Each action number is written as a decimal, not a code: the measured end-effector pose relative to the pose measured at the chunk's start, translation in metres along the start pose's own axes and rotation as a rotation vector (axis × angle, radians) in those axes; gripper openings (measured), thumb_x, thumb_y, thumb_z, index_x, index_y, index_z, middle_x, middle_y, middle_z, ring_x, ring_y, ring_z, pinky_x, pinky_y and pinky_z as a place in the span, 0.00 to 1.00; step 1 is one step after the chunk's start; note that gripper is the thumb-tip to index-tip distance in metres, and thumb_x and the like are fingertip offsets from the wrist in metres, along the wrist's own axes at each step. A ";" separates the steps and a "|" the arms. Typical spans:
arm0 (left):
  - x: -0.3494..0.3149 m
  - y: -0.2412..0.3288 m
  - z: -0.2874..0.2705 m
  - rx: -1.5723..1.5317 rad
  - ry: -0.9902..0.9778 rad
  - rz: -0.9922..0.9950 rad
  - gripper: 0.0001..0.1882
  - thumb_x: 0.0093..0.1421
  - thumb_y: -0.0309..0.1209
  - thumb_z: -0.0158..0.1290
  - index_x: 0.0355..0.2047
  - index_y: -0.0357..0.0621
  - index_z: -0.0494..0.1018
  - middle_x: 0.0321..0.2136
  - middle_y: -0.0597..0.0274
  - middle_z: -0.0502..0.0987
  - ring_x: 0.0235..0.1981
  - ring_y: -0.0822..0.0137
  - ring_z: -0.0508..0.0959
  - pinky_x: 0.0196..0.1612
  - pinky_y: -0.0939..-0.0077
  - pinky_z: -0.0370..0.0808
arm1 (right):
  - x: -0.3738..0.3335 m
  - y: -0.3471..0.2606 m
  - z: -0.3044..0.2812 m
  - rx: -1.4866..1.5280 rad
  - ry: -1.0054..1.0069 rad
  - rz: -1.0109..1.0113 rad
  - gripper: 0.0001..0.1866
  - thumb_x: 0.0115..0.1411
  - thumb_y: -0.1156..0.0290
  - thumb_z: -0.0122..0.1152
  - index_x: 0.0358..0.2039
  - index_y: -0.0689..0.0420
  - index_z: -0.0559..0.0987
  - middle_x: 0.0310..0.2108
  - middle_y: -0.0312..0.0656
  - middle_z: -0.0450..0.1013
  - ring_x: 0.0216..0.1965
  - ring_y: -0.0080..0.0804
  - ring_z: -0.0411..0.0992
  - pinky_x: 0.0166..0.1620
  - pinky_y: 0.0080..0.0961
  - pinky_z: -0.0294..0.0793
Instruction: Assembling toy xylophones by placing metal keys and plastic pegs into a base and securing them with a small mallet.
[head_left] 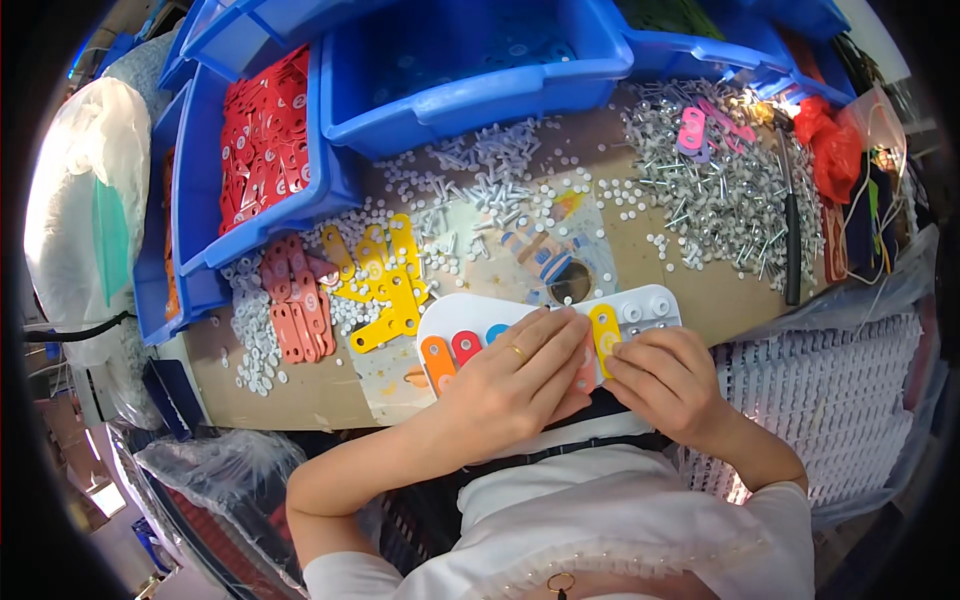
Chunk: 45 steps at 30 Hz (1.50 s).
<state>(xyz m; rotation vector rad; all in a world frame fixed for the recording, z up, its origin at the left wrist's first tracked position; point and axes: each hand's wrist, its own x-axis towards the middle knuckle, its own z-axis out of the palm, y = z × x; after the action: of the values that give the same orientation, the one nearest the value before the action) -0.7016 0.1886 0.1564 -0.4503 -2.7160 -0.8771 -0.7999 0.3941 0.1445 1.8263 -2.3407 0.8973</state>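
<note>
A white board (455,314) with rounded ends lies at the table's near edge. Across it sit coloured strips with holes: an orange strip (437,362), a red strip (465,346) and a partly covered blue strip (496,332). My left hand (520,375), a ring on one finger, lies with its fingers stretched flat over the board's middle. A pink strip (585,372) shows beside its fingertips. My right hand (668,382) has its fingers bent onto a yellow strip (604,328), gripping its lower part. White round posts (645,309) stand up at the board's right end.
Blue bins stand along the back; one holds red strips (265,145). Loose yellow strips (385,280) and pink strips (297,300) lie left of the board. Metal rivets (710,190) are heaped at right beside a black-handled hammer (792,235). White caps (255,325) are scattered about.
</note>
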 end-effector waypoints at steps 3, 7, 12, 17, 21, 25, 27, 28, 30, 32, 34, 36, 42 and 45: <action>0.003 0.010 -0.001 0.026 -0.065 -0.070 0.24 0.47 0.29 0.64 0.43 0.27 0.73 0.49 0.46 0.73 0.51 0.50 0.74 0.53 0.61 0.73 | -0.001 0.000 0.002 -0.025 0.029 -0.002 0.16 0.44 0.73 0.71 0.35 0.60 0.80 0.38 0.38 0.74 0.40 0.35 0.73 0.41 0.32 0.73; -0.004 0.016 0.010 0.084 -0.008 -0.100 0.27 0.46 0.30 0.65 0.45 0.26 0.72 0.50 0.45 0.72 0.52 0.49 0.73 0.53 0.60 0.73 | 0.002 -0.003 0.003 -0.023 0.072 0.009 0.16 0.41 0.73 0.73 0.32 0.60 0.80 0.36 0.38 0.75 0.38 0.36 0.73 0.39 0.34 0.71; -0.010 0.015 0.014 0.025 0.093 -0.203 0.26 0.45 0.30 0.67 0.42 0.29 0.72 0.49 0.46 0.72 0.51 0.48 0.73 0.53 0.60 0.73 | 0.002 -0.003 0.005 -0.019 0.079 0.003 0.16 0.41 0.73 0.73 0.32 0.60 0.80 0.36 0.38 0.75 0.38 0.36 0.73 0.40 0.34 0.71; -0.005 0.020 0.017 0.039 0.088 -0.268 0.26 0.45 0.32 0.67 0.42 0.33 0.71 0.51 0.48 0.71 0.53 0.48 0.71 0.52 0.59 0.71 | 0.001 0.001 0.003 -0.028 0.081 0.002 0.17 0.41 0.72 0.73 0.34 0.58 0.80 0.36 0.38 0.75 0.39 0.36 0.73 0.41 0.34 0.71; 0.003 0.026 -0.006 0.181 -0.111 -0.310 0.26 0.47 0.37 0.66 0.44 0.39 0.71 0.54 0.53 0.69 0.56 0.48 0.67 0.55 0.55 0.65 | 0.007 0.018 -0.004 0.024 0.089 -0.014 0.16 0.42 0.72 0.73 0.33 0.57 0.80 0.36 0.38 0.74 0.40 0.36 0.73 0.42 0.34 0.71; 0.046 0.006 -0.028 0.126 -0.030 -0.202 0.24 0.50 0.36 0.64 0.45 0.41 0.71 0.54 0.53 0.69 0.57 0.48 0.65 0.56 0.54 0.64 | 0.058 0.096 -0.034 -0.165 0.383 0.355 0.13 0.52 0.71 0.66 0.39 0.60 0.79 0.41 0.43 0.76 0.47 0.41 0.72 0.51 0.42 0.68; 0.078 -0.012 -0.023 0.166 -0.059 -0.042 0.21 0.52 0.32 0.62 0.45 0.39 0.71 0.52 0.51 0.69 0.56 0.47 0.66 0.55 0.54 0.66 | 0.064 0.139 -0.026 -0.306 0.339 0.363 0.12 0.53 0.71 0.65 0.38 0.60 0.80 0.41 0.42 0.76 0.48 0.40 0.71 0.54 0.42 0.65; 0.091 -0.019 -0.022 0.217 -0.072 -0.029 0.19 0.52 0.29 0.60 0.44 0.38 0.71 0.49 0.51 0.71 0.55 0.48 0.67 0.54 0.56 0.68 | 0.066 0.153 -0.022 -0.422 0.284 0.364 0.10 0.55 0.71 0.63 0.38 0.60 0.80 0.40 0.41 0.77 0.50 0.39 0.71 0.57 0.41 0.62; 0.105 -0.038 -0.015 0.169 -0.073 0.009 0.17 0.52 0.27 0.59 0.42 0.38 0.72 0.46 0.51 0.72 0.53 0.49 0.69 0.54 0.59 0.69 | 0.070 0.146 -0.028 -0.443 0.247 0.320 0.10 0.54 0.71 0.64 0.37 0.59 0.81 0.39 0.41 0.77 0.50 0.38 0.71 0.58 0.42 0.60; 0.124 -0.053 -0.006 0.127 -0.064 0.041 0.15 0.53 0.26 0.59 0.41 0.38 0.72 0.45 0.53 0.74 0.52 0.51 0.70 0.53 0.60 0.70 | 0.065 0.143 -0.030 -0.469 0.200 0.291 0.10 0.53 0.71 0.65 0.36 0.59 0.81 0.38 0.40 0.78 0.50 0.37 0.71 0.60 0.43 0.57; 0.145 -0.063 0.005 0.089 -0.053 0.069 0.13 0.53 0.25 0.58 0.40 0.37 0.73 0.43 0.54 0.75 0.50 0.53 0.72 0.52 0.62 0.70 | 0.062 0.143 -0.032 -0.506 0.213 0.201 0.10 0.51 0.72 0.66 0.35 0.59 0.81 0.37 0.38 0.78 0.50 0.35 0.71 0.60 0.43 0.57; 0.171 -0.074 0.021 0.021 0.015 0.099 0.10 0.53 0.23 0.57 0.38 0.37 0.74 0.41 0.56 0.76 0.45 0.57 0.74 0.50 0.66 0.72 | 0.061 0.145 -0.031 -0.536 0.261 0.190 0.09 0.50 0.74 0.66 0.34 0.58 0.81 0.36 0.37 0.78 0.47 0.33 0.72 0.59 0.43 0.56; 0.207 -0.090 0.043 0.172 0.004 0.310 0.14 0.51 0.21 0.54 0.40 0.42 0.77 0.38 0.58 0.79 0.42 0.57 0.77 0.45 0.67 0.74 | 0.060 0.135 -0.034 -0.411 0.458 0.295 0.09 0.50 0.76 0.65 0.34 0.57 0.81 0.35 0.34 0.77 0.42 0.31 0.74 0.59 0.40 0.56; 0.194 -0.081 0.031 0.027 0.282 0.117 0.10 0.56 0.22 0.55 0.39 0.42 0.77 0.38 0.56 0.78 0.36 0.56 0.79 0.38 0.68 0.76 | 0.064 0.135 -0.039 -0.306 0.474 0.376 0.11 0.51 0.72 0.65 0.37 0.57 0.81 0.40 0.36 0.78 0.47 0.33 0.72 0.58 0.40 0.58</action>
<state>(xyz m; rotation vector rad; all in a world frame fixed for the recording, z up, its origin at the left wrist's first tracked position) -0.9137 0.1857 0.1535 -0.4391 -2.4167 -0.8047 -0.9531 0.3750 0.1446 0.9517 -2.3636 0.8261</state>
